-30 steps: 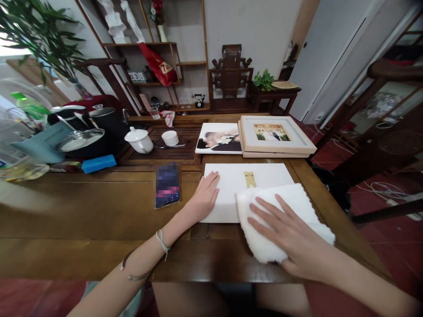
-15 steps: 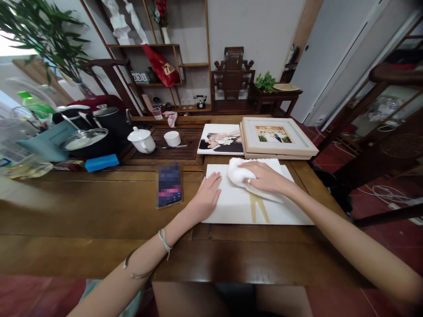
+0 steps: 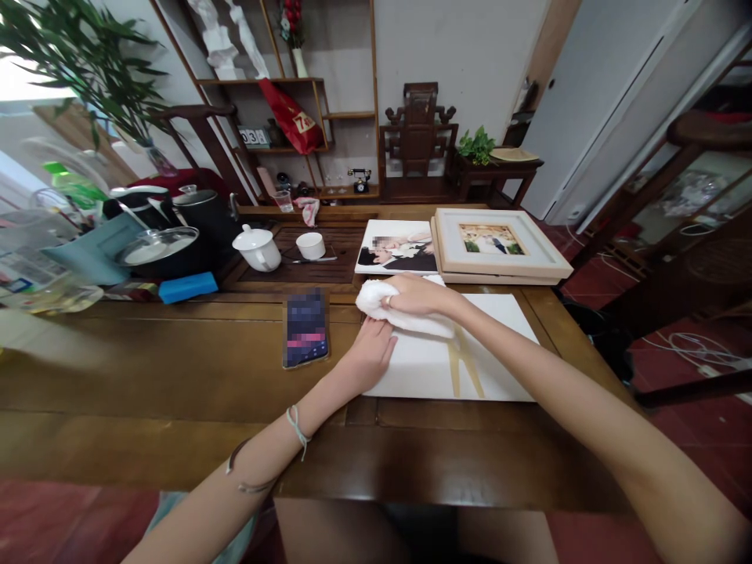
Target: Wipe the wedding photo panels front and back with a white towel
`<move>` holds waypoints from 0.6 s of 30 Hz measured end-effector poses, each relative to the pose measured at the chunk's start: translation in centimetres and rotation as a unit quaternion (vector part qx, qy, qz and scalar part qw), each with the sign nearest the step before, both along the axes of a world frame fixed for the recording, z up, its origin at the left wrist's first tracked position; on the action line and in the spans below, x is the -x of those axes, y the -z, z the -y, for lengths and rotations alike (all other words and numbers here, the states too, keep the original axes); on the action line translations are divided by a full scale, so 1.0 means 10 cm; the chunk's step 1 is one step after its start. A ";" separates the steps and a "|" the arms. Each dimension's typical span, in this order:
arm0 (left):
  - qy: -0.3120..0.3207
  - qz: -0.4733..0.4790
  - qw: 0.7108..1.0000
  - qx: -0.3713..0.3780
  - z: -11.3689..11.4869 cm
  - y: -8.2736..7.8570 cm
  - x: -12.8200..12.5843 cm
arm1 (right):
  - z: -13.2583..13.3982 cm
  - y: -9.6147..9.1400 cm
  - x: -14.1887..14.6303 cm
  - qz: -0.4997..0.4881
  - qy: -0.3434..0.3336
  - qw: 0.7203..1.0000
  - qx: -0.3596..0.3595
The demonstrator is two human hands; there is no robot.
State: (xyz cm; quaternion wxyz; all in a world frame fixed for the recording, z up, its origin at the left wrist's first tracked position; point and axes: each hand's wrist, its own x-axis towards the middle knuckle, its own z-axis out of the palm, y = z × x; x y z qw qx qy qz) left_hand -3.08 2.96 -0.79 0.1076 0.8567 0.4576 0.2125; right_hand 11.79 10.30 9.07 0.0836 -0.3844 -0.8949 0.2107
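A flat white board (image 3: 499, 345) with tan strips in a V shape lies on the wooden table in front of me. My left hand (image 3: 374, 352) rests flat on its left edge, fingers stretched out. In my right hand (image 3: 414, 295) is a bunched white cloth (image 3: 376, 300), pressed on the board's upper left corner. The cloth lies just beyond my left fingertips and covers part of them. Behind the board are a photo print (image 3: 395, 247) and a stack of pale wooden picture frames (image 3: 505, 247).
Left of the board lies a phone (image 3: 305, 329). Farther back are a white lidded cup (image 3: 257, 248), a small white bowl (image 3: 311, 246), a blue block (image 3: 188, 287) and a black pan (image 3: 158, 254). The table's front edge (image 3: 458, 501) runs close to my lap.
My right hand has slid the white cloth left across the board, from its upper middle to the upper left corner. My left hand stays on the left edge.
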 end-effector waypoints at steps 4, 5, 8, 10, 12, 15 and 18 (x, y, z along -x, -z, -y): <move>-0.004 0.008 1.000 0.016 0.02 0.00 0.00 | 0.05 -0.01 -0.33 0.026 0.036 0.999 -0.019; -0.005 0.009 1.000 0.024 0.02 0.00 0.00 | 0.07 0.00 -0.43 0.034 0.047 0.998 -0.025; -0.005 0.003 0.999 0.036 0.03 -0.01 0.00 | 0.19 0.04 -0.65 0.046 0.068 0.996 -0.041; -0.007 0.000 0.999 0.035 0.03 -0.02 0.00 | 0.35 0.10 -0.68 0.064 0.061 0.993 -0.075; -0.010 -0.002 0.999 0.032 0.03 -0.02 0.00 | 0.59 0.19 -0.63 0.104 0.039 0.986 -0.128; -0.004 -0.005 1.000 0.029 0.03 -0.01 0.00 | 1.06 0.31 -0.52 0.150 -0.004 0.975 -0.165; -0.007 -0.008 0.999 0.031 0.01 0.01 0.00 | 1.48 0.38 -0.46 0.154 -0.051 0.971 -0.174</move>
